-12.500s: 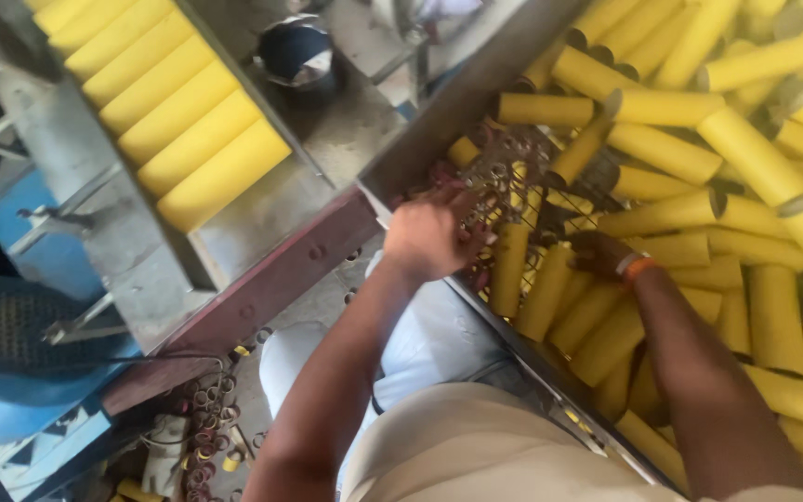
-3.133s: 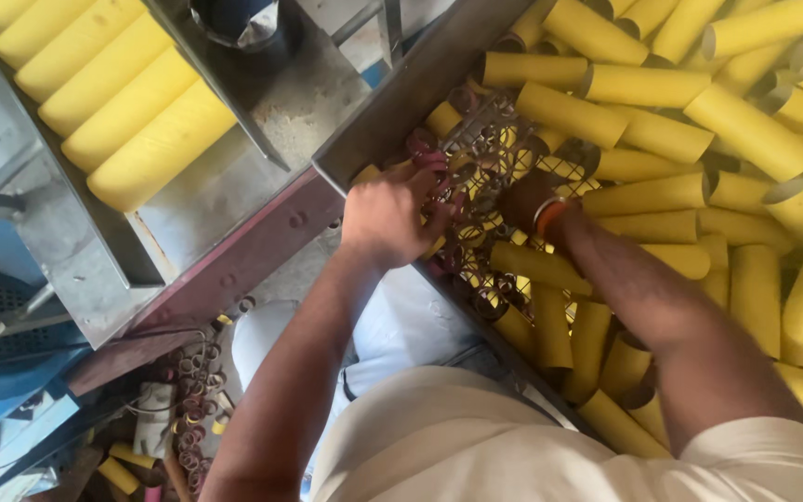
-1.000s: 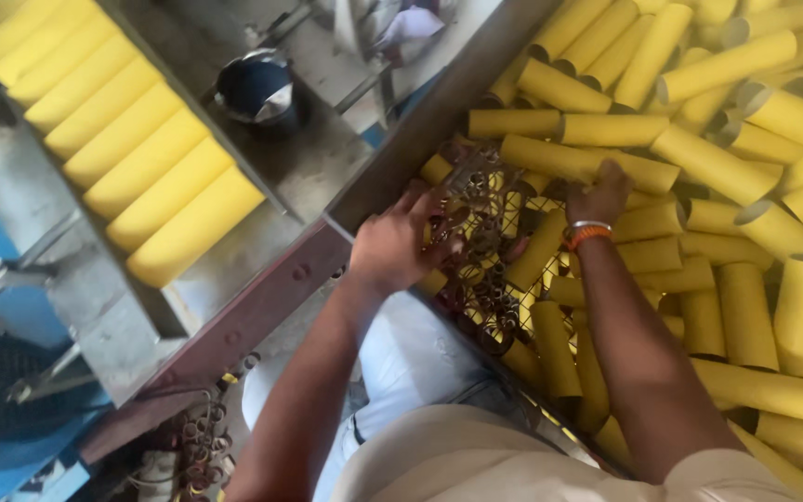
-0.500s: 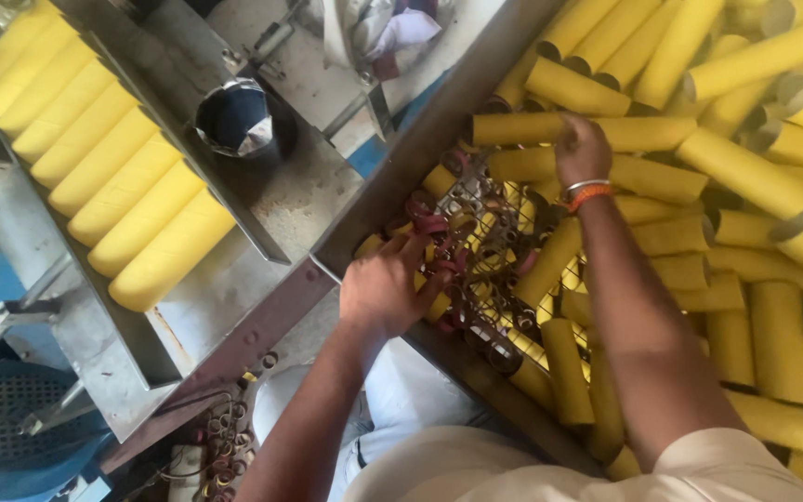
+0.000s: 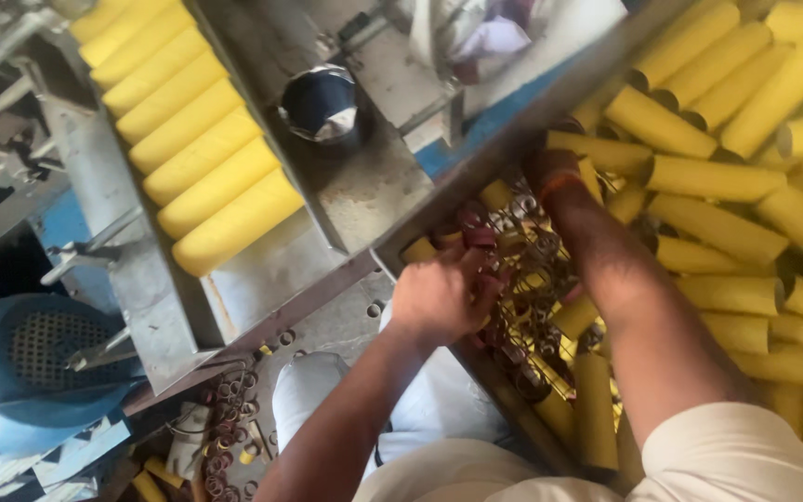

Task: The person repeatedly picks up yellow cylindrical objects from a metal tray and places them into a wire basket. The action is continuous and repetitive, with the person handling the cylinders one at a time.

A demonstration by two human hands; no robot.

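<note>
The tangle of small metal rings (image 5: 522,279) lies in the near corner of the big bin (image 5: 504,149), heaped over and between the yellow tubes (image 5: 717,177); some rings look reddish-brown, some pale, too small to tell more. My left hand (image 5: 439,297) is right on that heap at the bin's near edge, fingers curled shut around a bunch of the rings, knuckles up, thumb side toward the wall. Grip there is closed on rings, tho how many I can't tell.

My right hand (image 5: 550,172) is farther in, pushed down among the tubes near the bin's wall, w/ an orange band (image 5: 559,181) at the wrist. Fingers are buried under tubes and rings, so can't tell if that grip is apart or clamped on anything. Right forearm runs back across the ring pile toward me.

Tubes fill the rest of the bin to the right, lying every which way, some open ends showing dark.

Left of the bin, a grey metal surface (image 5: 364,195) w/ a dark round cup (image 5: 322,102) on it. Beyond that, a sloped tray carrying a neat row of yellow tubes (image 5: 188,158) side by side. Lower left, a blue perforated basket (image 5: 39,353). More loose rings (image 5: 230,409) lie on the floor by my knee, below the bin's edge.
</note>
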